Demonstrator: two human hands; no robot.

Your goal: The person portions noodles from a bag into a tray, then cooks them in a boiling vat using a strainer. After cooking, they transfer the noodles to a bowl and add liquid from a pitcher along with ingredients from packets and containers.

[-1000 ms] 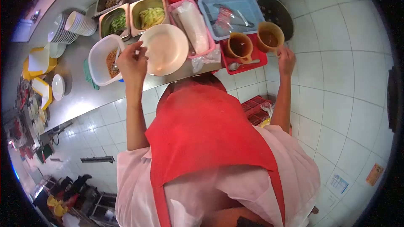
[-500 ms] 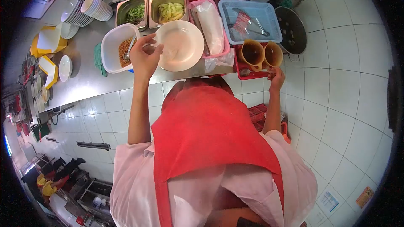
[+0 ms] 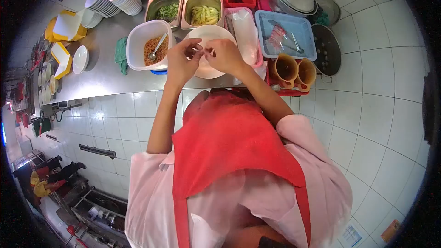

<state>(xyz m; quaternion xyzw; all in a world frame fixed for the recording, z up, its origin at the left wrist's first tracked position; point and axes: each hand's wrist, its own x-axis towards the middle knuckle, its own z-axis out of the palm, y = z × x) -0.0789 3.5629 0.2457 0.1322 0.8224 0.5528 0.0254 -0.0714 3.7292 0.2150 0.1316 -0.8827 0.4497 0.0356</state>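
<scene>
The left hand (image 3: pixel 183 62) and the right hand (image 3: pixel 225 56) are coming together over a round, white, shiny plate (image 3: pixel 209 70), with their fingertips meeting or almost touching. The thumbs and pointing fingers are making small pinches, but the fingers are hiding what is between them, so I cannot tell if they are holding a tiny thing or nothing. The plate is sitting flat near the front edge of the shiny steel table (image 3: pixel 98 77), right under both hands. A white plastic tub (image 3: pixel 133 48) is standing beside the left hand, and a metal spoon (image 3: pixel 152 56) is leaning in its orange-brown crumbly food (image 3: pixel 150 45). Behind the plate, one metal pan is holding chopped green bits (image 3: pixel 169 12) and another is holding pale yellow-green slices (image 3: pixel 205 15). On the other side, a pink plastic basket (image 3: pixel 260 57) is holding a white, shiny packet (image 3: pixel 244 32). For this finger work, using a soft pinch is looking best, because squeezing hard could be squashing or tearing something small. Working low over the middle of the plate is giving any falling bits a place to land. Lifting the wrists a little is helping too, since a low left arm could be bumping the tub, and a low right arm could be brushing the basket.
</scene>
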